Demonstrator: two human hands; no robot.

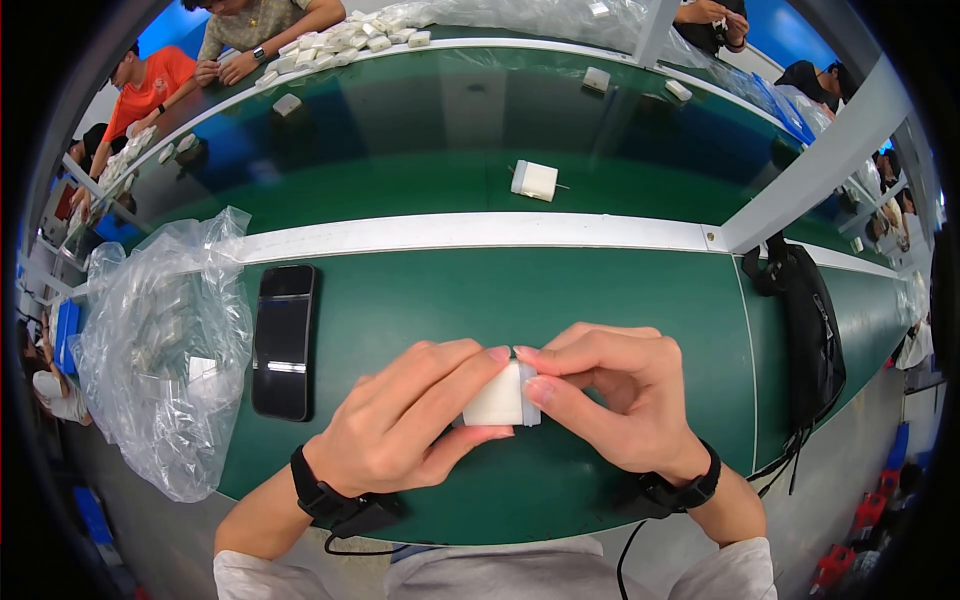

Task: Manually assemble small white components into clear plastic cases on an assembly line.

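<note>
Above the near part of the green table, a small white plastic box-shaped piece with a greyish end is held between my two hands. My left hand wraps its left side, fingers over the top and thumb along the lower edge. At the greyish end, my right hand pinches with thumb and index finger; what lies between those fingertips is too small to make out. Both wrists wear black straps with cables.
A black phone and a clear plastic bag holding white pieces lie left. A black bag rests right. Beyond the white rail, a similar white piece sits on the green belt. Co-workers sit across, near a white heap.
</note>
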